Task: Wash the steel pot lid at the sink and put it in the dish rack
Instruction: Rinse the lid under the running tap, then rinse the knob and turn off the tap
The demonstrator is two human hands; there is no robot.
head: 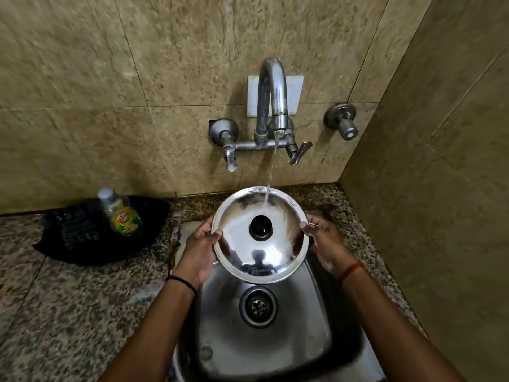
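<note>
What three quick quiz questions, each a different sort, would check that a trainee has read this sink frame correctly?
1. True or false: the faucet is running and its stream lands on the steel pot lid.
2. Which hands hold the lid? A) left hand only B) right hand only C) both, one at each side of the rim
3. Fill in: the dish soap bottle stands on the counter to the ___ of the sink, on a black bag.

Key: 1 true; 2 C; 3 left
</note>
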